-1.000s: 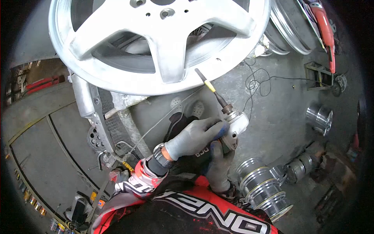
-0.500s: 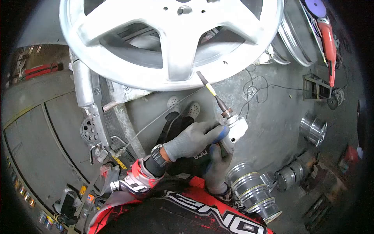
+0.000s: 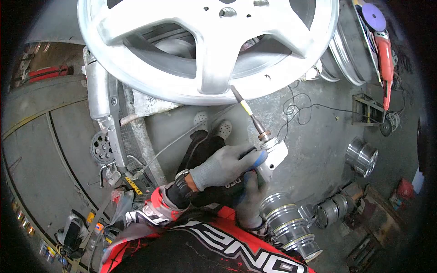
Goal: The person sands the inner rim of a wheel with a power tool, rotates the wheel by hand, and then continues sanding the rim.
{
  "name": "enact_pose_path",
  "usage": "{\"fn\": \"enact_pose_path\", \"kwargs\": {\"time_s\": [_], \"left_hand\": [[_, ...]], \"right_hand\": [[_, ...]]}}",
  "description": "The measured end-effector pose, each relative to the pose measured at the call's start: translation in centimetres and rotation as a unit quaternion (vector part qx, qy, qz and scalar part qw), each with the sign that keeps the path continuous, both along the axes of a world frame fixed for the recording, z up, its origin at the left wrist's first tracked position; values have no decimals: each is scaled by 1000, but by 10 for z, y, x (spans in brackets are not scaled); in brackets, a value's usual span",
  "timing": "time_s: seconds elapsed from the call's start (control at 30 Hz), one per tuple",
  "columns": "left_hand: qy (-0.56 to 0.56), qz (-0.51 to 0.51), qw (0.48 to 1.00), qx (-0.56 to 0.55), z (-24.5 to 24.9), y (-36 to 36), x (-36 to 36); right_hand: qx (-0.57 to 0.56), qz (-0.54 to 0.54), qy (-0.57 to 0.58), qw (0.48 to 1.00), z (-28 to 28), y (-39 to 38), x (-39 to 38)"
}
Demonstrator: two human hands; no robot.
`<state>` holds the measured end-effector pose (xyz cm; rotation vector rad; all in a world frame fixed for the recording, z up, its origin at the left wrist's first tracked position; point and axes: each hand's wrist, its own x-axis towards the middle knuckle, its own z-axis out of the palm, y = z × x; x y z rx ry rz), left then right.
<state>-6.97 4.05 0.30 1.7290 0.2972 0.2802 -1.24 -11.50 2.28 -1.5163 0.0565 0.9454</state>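
Observation:
A large silver alloy wheel (image 3: 217,54) with broad spokes fills the top of the view. My gloved left hand (image 3: 225,166), a watch at its wrist, is closed on the white body of a die grinder (image 3: 275,157). Lower down, my gloved right hand (image 3: 251,200) wraps the rear of the same tool, its fingers partly blurred. From the grinder's collar a long dark shaft with a yellow band runs up and left. Its tip lies right at the foot of the lower spoke, where it meets the rim.
A red polisher (image 3: 384,68) with a purple pad hangs at the upper right, near a trailing cable (image 3: 318,103). Polished wheel barrels (image 3: 289,218) stand close beside my right arm. Another barrel (image 3: 362,157) rests on the floor. A metal stand (image 3: 107,104) is at the left.
My view has shifted slightly, so the wheel appears a little farther right. Both hands keep their hold on the grinder, and its tip stays at the foot of the spoke.

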Motion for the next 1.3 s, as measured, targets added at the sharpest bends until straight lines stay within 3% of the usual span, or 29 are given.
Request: {"fn": "enact_pose_path", "kwargs": {"time_s": [0.07, 0.1, 0.17, 0.2, 0.27, 0.3, 0.37, 0.5, 0.57, 0.67, 0.7, 0.73, 0.8, 0.83, 0.97, 1.03, 1.3], "left_hand": [[63, -10, 986, -152, 1, 0, 9], [61, -9, 986, -153, -4, 0, 13], [-52, -2, 996, 67, -16, -1, 21], [-53, 1, 996, 66, -15, -2, 20], [-9, 21, 995, -95, -11, -4, 16], [-10, 23, 995, -95, -8, -4, 12], [54, 7, 979, -198, -1, -2, 5], [29, 38, 985, -166, 2, -3, 6], [-33, 15, 997, 73, -6, 2, 15], [-64, 59, 996, -1, -17, -5, 33], [-38, 29, 999, 8, -16, -1, 38], [-40, 30, 999, 8, -17, 1, 43], [1, 11, 999, -43, -19, 3, 52], [25, -2, 993, -119, -18, 7, 55], [15, -1, 998, -62, -22, 8, 44], [-89, 48, 985, 141, -25, 6, 31], [26, 20, 999, -40, -3, 7, 11]], "right_hand": [[30, -8, -8, 999, -6, 1, 6], [29, -7, -10, 999, -5, 4, 8], [-6, -1, -58, 998, 1, 10, 13], [-7, 2, -59, 998, -2, 6, 15], [0, 16, -32, 999, -11, -4, 16], [0, 17, -32, 999, -10, -5, 14], [10, 18, -26, 999, -8, -4, 7], [18, 22, -28, 999, -2, 5, 13], [1, 28, -42, 999, -8, 1, 25], [-11, -9, -51, 999, 0, 15, 38], [-19, -1, -137, 990, -3, 19, 40], [-19, 0, -139, 990, -3, 24, 41], [37, -61, -108, 992, 1, 31, 43], [32, -60, -123, 990, -5, 28, 45], [42, -63, -96, 992, -7, 29, 38], [-23, -18, -120, 992, -15, 20, 31], [24, -14, 31, 999, 7, 21, 15]]}}
